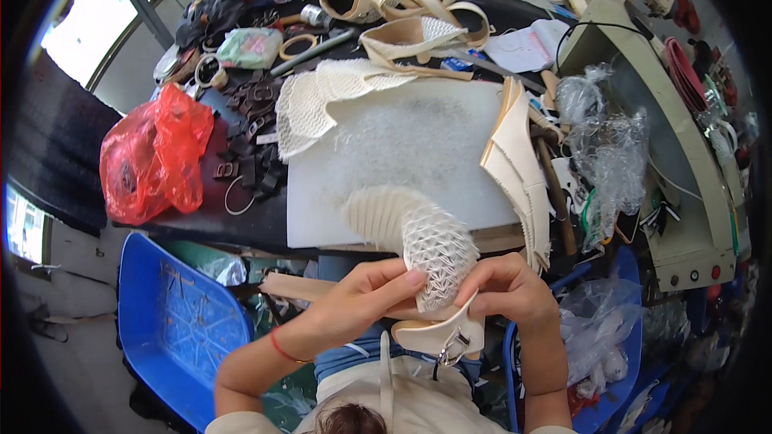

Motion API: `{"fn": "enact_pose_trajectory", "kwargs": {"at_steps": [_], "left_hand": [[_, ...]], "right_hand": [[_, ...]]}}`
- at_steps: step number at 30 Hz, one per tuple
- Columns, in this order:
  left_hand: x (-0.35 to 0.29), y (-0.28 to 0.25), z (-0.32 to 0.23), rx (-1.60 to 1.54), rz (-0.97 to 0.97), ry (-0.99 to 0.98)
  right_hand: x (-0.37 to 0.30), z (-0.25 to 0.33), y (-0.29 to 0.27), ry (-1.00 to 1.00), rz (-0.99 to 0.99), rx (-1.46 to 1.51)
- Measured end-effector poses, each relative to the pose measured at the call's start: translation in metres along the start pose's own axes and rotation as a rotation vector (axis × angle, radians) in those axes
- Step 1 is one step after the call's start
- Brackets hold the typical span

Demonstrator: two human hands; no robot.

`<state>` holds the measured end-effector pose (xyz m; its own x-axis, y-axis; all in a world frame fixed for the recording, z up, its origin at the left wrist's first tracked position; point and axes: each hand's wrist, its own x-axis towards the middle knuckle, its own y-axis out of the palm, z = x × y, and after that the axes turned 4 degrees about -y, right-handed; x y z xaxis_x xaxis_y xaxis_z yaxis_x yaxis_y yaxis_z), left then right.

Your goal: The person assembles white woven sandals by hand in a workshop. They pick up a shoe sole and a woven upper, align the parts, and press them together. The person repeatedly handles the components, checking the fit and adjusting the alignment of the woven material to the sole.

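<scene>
Both my hands hold a stack of cream lattice-cut sandal straps point(430, 245) just in front of the white cutting board point(450, 145). My left hand point(366, 293) pinches the stack from the left. My right hand point(507, 289) grips it from the right, with a cream strap and metal buckle point(450, 341) hanging below the fingers. The stack fans out to the left onto the board's near edge. A red band circles my left wrist.
More lattice pieces point(322, 96) lie at the board's far left; a fanned pile of cream soles point(519, 165) leans at its right. A red plastic bag point(153, 153), dark buckles point(249, 137), finished sandal uppers point(410, 0), clear bags point(607, 153) and a blue crate point(173, 321) surround the bench.
</scene>
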<state>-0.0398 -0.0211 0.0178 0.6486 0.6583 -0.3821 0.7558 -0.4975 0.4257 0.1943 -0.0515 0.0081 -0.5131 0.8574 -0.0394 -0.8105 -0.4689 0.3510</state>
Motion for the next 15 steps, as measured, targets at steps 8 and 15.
{"fn": "enact_pose_trajectory", "kwargs": {"at_steps": [8, 15], "left_hand": [[0.01, 0.014, 0.016, -0.161, -0.343, 0.352], [0.017, 0.015, 0.029, -0.064, -0.357, 0.413]], "right_hand": [[0.001, -0.009, 0.032, -0.279, -0.267, -0.401], [0.007, -0.016, 0.044, -0.59, -0.555, -0.843]]}}
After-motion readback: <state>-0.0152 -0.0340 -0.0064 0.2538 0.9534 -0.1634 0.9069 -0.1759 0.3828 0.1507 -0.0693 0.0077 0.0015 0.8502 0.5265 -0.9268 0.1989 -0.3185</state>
